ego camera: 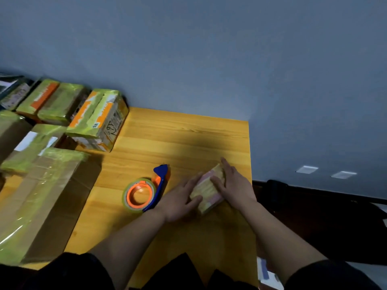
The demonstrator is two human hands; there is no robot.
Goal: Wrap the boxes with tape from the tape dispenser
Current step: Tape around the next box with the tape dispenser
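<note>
A small pink box [206, 190] wrapped in yellowish tape lies on the wooden table [178, 135] near its right edge. My left hand [182, 200] holds the box's left side, thumb curled over its near top. My right hand [232, 183] lies flat over the box's right side with straight fingers pressing on the top. The tape dispenser [146, 190], blue handle with an orange hub and a roll of clear tape, lies flat on the table just left of my left hand, untouched.
Several taped boxes fill the table's left: a large brown carton [41, 201] near me and an orange-and-white box [100, 120] farther back. A grey wall [209, 49] stands behind the table. Right of the table's edge the floor [324, 216] is dark.
</note>
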